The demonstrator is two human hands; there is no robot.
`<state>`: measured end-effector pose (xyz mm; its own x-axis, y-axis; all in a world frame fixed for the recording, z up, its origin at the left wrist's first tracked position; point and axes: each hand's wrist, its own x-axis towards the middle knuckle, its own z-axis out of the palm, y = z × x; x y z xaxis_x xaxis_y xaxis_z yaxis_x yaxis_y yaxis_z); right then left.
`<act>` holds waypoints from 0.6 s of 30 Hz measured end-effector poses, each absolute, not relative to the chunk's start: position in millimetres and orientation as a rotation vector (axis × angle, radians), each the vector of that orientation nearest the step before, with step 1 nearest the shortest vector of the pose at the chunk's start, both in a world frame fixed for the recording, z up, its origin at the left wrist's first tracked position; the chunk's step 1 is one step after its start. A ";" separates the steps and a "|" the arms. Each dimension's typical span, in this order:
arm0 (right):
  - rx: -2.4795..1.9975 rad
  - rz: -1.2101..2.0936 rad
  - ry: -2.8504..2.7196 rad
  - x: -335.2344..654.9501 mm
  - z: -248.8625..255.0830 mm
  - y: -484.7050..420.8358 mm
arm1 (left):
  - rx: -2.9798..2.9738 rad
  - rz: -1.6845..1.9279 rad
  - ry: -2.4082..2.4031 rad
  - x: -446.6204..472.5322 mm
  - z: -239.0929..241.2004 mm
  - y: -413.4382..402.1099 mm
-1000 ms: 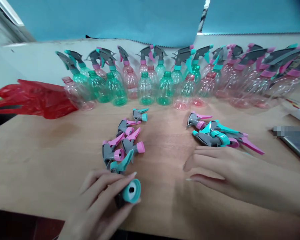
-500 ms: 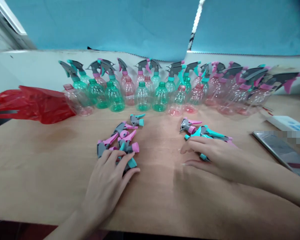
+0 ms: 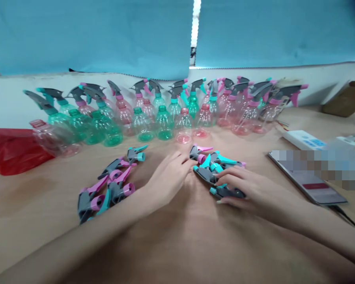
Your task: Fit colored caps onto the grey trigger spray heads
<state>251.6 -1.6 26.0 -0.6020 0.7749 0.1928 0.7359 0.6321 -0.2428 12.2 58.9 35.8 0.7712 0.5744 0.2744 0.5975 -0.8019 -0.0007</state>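
My left hand [image 3: 172, 173] reaches across to the right cluster, fingers stretched out and blurred at the tips. Its fingertips are near a grey spray head with pink collar [image 3: 198, 154] and a grey and teal spray head [image 3: 205, 174]. My right hand [image 3: 250, 185] curves over the same cluster, thumb and fingers apart around a dark grey spray head with a teal nozzle [image 3: 226, 192] lying on the table. Whether it grips that head is not clear. Several pink and teal spray heads [image 3: 120, 191] lie left of my left hand, partly behind its forearm.
Several clear green bottles [image 3: 165, 126] and pink bottles [image 3: 184, 128] stand in rows at the back, many with spray heads on. A red plastic bag [image 3: 16, 152] lies at left. At right are a phone [image 3: 307, 179] with a cable and a white box [image 3: 303, 140].
My left hand has left the left cluster of spray heads and moved right to the other cluster. My right hand has drawn back slightly over its spray heads. The view has turned right.
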 end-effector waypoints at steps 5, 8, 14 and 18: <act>-1.167 -0.018 -2.566 249.9 19.7 1.6 | -2.979 -0.253 -0.792 54.1 34.1 117.7; -1.204 -0.074 -2.535 246.5 21.7 7.3 | -3.002 -0.190 -0.777 59.7 33.8 132.8; -1.105 -0.123 -2.630 231.0 17.6 24.8 | -2.979 -0.184 -0.861 54.2 29.7 134.1; -1.117 -0.140 -2.650 227.3 8.0 28.8 | -2.948 -0.250 -0.926 45.5 27.9 128.1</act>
